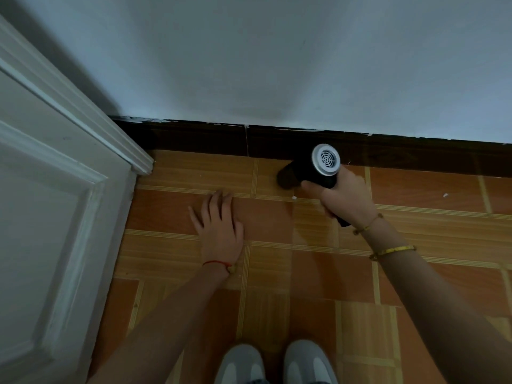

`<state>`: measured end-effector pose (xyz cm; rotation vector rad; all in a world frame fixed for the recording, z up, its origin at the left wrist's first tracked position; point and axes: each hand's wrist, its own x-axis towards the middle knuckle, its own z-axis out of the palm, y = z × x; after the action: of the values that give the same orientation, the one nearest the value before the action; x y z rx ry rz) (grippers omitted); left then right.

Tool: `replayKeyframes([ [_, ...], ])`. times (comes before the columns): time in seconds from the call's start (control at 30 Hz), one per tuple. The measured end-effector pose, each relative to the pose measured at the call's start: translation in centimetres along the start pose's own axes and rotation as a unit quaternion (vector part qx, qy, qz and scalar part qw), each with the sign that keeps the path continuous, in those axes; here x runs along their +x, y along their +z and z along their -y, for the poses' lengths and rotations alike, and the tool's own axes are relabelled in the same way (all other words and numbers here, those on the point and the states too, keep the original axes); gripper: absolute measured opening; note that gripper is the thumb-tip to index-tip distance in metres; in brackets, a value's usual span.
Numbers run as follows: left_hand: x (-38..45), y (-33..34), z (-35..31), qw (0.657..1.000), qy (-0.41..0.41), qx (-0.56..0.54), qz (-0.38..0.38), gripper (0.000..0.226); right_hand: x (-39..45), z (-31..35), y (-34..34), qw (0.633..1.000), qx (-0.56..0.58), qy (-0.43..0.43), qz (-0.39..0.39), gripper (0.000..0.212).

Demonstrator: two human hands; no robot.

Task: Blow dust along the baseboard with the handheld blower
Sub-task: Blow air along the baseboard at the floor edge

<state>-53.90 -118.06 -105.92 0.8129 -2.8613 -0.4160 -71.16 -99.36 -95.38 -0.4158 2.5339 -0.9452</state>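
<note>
- I've got the right hand (345, 195) wrapped round the handle of the handheld blower (313, 169), fingers curled tight on it, grille end facing up at me.
- The nozzle points left and down, low over the floor (277, 273), just beside the dark baseboard (194, 137) where floor meets wall.
- My left hand (219, 220) lies flat on the tiles, fingers straight and spread, holding nothing; it looks like a brace.
- Progress, as I judge it: the blower is in place and aimed along the strip, so the blowing pass seems under way. I can't tell whether the motor is running.
- Left to do: the stretch from the nozzle to the corner at the white door (55, 189), and whatever runs off to the right.
- White specks (294, 197) sit on the tiles near the nozzle, another further right, so dust remains.
- In the way: the door frame closes off the corner, and debris may pile up there. My shoes (277, 361) stand well back.
</note>
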Motion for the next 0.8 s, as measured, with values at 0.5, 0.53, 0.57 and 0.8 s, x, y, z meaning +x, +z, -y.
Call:
replayKeyframes([
  [0.5, 0.0, 0.0, 0.1, 1.000, 0.002, 0.003, 0.003, 0.054, -2.2, -0.2, -0.9, 0.998, -0.054, 0.001, 0.016, 0.054],
  [0.53, 0.0, 0.0, 0.1, 1.000, 0.001, 0.003, 0.003, 0.054, -2.0, 0.0, -0.5, 0.999, -0.045, 0.000, 0.018, 0.052],
  [0.57, 0.0, 0.0, 0.1, 1.000, 0.000, 0.003, 0.003, 0.054, -1.8, 0.1, 0.0, 0.999, -0.034, 0.001, 0.011, 0.050],
  [0.8, 0.0, 0.1, 0.1, 1.000, 0.004, -0.003, -0.004, 0.053, 1.5, 3.3, 4.1, 0.999, 0.027, -0.027, -0.012, 0.065],
])
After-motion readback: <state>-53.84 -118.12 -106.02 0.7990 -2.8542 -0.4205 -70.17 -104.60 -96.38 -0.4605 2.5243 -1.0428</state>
